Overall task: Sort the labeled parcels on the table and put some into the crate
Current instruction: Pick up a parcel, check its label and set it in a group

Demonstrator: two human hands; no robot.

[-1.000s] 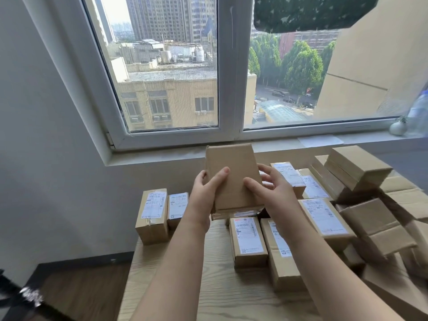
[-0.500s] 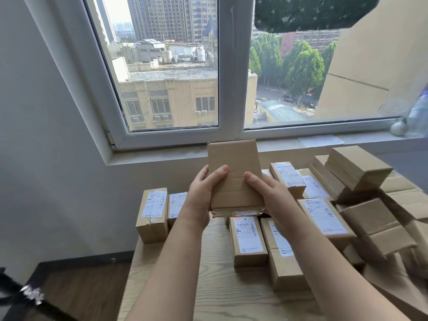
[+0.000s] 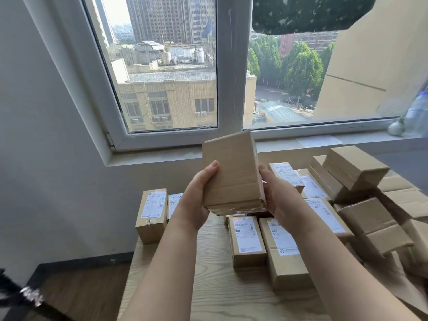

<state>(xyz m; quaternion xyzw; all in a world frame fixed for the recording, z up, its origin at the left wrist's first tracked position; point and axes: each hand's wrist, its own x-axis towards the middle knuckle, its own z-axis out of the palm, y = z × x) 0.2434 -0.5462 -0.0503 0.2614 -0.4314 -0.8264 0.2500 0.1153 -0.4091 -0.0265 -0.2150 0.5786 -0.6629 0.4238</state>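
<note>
Clamped on one parcel (image 3: 231,174) from either side with left hand (image 3: 196,199) and right hand (image 3: 279,196), raised above the table (image 3: 215,297). Showing only a bare cardboard face, no label in sight; easy to missort without turning it. Held by side pressure near a slick taped edge, so liable to slip onto the labelled parcels (image 3: 246,238) just below the hands, knocking them askew. No crate in view.

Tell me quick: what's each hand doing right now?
Left hand: grips the left side of the raised cardboard parcel.
Right hand: grips the same parcel's right side.
</note>
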